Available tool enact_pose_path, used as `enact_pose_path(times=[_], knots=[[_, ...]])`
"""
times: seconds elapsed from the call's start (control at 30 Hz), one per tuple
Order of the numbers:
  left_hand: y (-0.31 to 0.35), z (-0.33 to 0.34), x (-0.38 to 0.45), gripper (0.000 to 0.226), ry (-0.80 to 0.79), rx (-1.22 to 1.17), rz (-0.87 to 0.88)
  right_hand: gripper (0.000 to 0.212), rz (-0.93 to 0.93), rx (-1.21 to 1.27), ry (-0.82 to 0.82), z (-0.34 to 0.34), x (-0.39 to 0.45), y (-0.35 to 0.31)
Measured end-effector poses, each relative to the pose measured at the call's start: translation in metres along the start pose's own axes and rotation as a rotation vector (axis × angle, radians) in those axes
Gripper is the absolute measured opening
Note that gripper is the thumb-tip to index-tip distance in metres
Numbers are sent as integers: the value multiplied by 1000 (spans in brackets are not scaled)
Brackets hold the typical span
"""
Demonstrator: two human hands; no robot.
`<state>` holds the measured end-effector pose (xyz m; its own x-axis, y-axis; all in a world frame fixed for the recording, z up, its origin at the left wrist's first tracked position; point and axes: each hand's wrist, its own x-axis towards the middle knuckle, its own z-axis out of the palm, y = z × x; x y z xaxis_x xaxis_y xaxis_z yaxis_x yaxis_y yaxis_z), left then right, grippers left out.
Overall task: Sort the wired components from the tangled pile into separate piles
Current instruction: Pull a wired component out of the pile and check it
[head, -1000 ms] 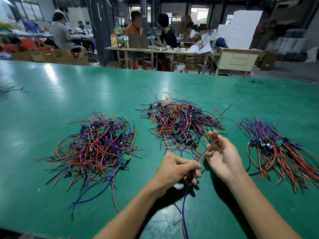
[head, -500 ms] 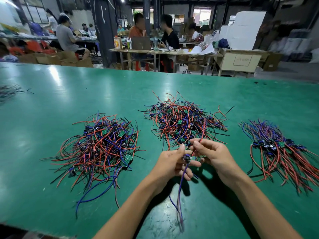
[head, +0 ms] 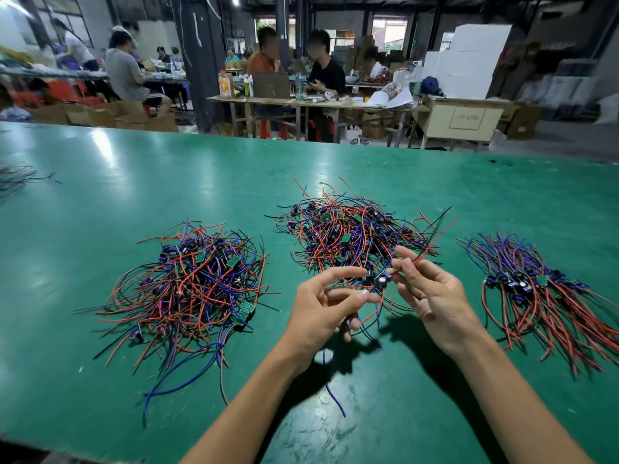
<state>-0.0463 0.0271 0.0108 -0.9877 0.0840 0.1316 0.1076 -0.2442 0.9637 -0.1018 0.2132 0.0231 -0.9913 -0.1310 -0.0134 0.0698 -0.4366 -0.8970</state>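
Green table (head: 100, 380), component (head: 380, 279) between grips.

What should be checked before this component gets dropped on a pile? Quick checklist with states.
1. Component held: ok. Right hand pinches its red and black leads near the part.
2. Left hand on the component: cannot tell. Its fingers sit next to the part; a blue wire hangs below that hand.
3. Component lifted off the green table: ok.
4. Free of the middle tangled pile: cannot tell. Its leads cross in front of that pile.
5. Destination visible: ok. Aligned pile lies on the right, looser pile on the left.
6. Which pile it belongs in: cannot tell.
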Motion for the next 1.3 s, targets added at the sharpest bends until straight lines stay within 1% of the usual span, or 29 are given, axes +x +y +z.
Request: enact_pose_path(times=[0.1, 0.2, 0.3, 0.4, 0.53, 0.6, 0.67, 0.8, 0.93, 1.0, 1.13, 1.2, 1.3], knots=[[0, -2, 0, 23, 95, 139, 114, 31, 25, 92, -35, 2, -1, -2], [-3, -2, 0, 17, 192, 343, 230, 34, 26, 109, -62, 3, -2, -2], [-8, -2, 1, 13, 210, 493, 325, 34, 18, 101, -59, 4, -3, -3], [-11, -4, 2, 11, 225, 538, 351, 33, 3, 98, -38, 4, -3, -2], [-16, -5, 3, 11, 260, 622, 346, 24, -78, 33, 12, 3, -3, 0], [-19, -6, 4, 12, 265, 711, 349, 18, -89, 16, 36, 4, -3, 1], [-20, -7, 4, 15, 272, 797, 364, 18, -85, 12, 58, 5, -3, 2], [-22, -7, 5, 24, 256, 801, 380, 27, -59, -16, 82, 6, -2, 4], [-22, -6, 6, 16, 249, 726, 363, 37, 36, -132, -54, 7, -5, 4], [-21, -7, 6, 14, 255, 722, 358, 33, 35, -137, -69, 8, -7, 4], [-22, -9, 6, 14, 265, 783, 332, 24, -29, -63, 37, 7, -6, -4], [-23, -10, 6, 12, 282, 805, 314, 16, -111, 3, 151, 3, -2, -12], [-24, -9, 3, 12, 300, 812, 308, 12, -297, 231, 366, -10, 7, -34]])
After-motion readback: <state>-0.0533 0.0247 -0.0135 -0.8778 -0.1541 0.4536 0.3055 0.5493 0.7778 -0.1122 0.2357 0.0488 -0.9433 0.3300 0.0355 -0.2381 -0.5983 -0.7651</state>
